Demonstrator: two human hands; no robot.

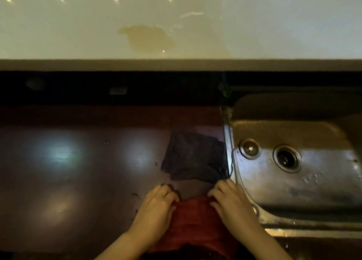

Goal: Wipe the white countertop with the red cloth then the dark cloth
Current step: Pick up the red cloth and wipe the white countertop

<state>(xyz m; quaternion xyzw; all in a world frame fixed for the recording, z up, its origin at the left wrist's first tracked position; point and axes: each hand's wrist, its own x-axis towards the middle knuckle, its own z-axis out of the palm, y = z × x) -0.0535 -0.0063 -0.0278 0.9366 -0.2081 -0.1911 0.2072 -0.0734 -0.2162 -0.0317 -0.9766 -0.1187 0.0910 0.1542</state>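
Observation:
The red cloth (193, 222) lies on the dark lower counter near the front edge, between my two hands. My left hand (156, 208) pinches its far left corner with curled fingers. Gripping its far right corner is my right hand (231, 203). Just beyond them the dark cloth (194, 158) lies flat and crumpled beside the sink. The white countertop (78, 34) runs across the top of the view, raised behind the dark counter, with a yellowish spill (148, 37) near its front edge.
A steel sink (323, 181) with a drain hole (287, 158) fills the right side, its rim touching the dark cloth. The dark brown counter (68, 171) stretches left, with a few small crumbs. A black gap separates it from the white top.

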